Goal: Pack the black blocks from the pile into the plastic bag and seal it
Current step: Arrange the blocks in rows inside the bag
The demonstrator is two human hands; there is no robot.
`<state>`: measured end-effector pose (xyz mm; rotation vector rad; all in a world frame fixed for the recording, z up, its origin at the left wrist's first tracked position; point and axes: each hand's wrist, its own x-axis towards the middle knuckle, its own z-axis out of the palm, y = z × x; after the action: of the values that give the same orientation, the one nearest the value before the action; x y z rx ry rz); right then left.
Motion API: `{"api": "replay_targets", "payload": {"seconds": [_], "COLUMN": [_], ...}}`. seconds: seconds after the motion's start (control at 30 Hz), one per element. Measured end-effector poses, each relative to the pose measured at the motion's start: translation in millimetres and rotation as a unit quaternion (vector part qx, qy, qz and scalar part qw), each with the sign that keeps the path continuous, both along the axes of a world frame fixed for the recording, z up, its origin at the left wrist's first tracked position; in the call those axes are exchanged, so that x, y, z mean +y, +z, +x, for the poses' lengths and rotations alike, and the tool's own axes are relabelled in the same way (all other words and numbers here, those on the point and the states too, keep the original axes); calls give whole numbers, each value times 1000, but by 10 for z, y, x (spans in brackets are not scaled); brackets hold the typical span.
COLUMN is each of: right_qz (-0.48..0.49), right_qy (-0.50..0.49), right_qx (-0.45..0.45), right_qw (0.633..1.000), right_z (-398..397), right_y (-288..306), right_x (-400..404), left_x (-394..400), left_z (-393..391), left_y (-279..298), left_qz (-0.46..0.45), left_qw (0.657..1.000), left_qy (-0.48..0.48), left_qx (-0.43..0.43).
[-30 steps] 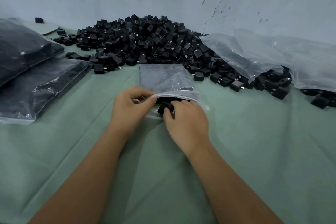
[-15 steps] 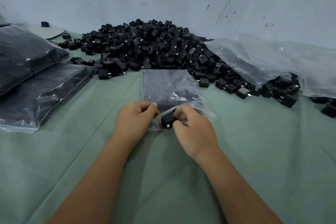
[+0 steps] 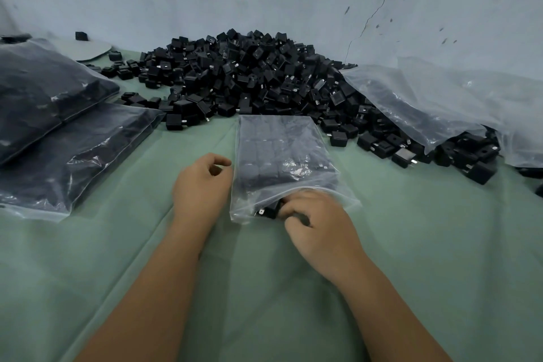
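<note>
A clear plastic bag (image 3: 282,153) lies flat on the green cloth, filled with rows of black blocks, its open mouth toward me. My right hand (image 3: 316,220) is at that mouth, its fingers closed on a black block (image 3: 269,211) that sits just inside the opening. My left hand (image 3: 202,185) rests on the cloth just left of the bag, off the plastic, fingers loosely curled and holding nothing. Behind the bag, against the wall, rises the big pile of black blocks (image 3: 249,76).
Two filled bags (image 3: 58,138) are stacked at the left. Crumpled clear bags (image 3: 440,100) lie over the pile's right end, with loose blocks (image 3: 405,153) scattered in front. A pale wall stands behind. The green cloth (image 3: 440,244) covers the table.
My left hand has let go of the bag's mouth and moved left, off the plastic. My right hand has pushed the block further into the opening.
</note>
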<state>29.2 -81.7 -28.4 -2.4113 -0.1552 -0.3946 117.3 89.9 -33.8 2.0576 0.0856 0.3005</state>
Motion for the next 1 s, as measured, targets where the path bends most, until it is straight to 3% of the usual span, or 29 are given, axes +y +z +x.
{"api": "replay_targets", "payload": {"seconds": [0.2,0.37,0.63,1.0], "right_qz": [37,51,-22,-215], "right_qy": [70,66,83,86], "right_qx": [42,41,17,29], "right_qw": [996,996,996,972], "right_z": [-23,-52,-31,6], "right_y": [38,18,-5,-99], "right_x": [-14,-14,11,163], "left_x": [-10,-16,-24,-42], "left_z": [4,13,0,21], "left_y": [4,2,5,-15], "left_qz": [72,103,142,180], "left_qw": [997,995,990,983], "left_qy": [7,10,-4,-9], "left_qx": [6,10,3,-14]}}
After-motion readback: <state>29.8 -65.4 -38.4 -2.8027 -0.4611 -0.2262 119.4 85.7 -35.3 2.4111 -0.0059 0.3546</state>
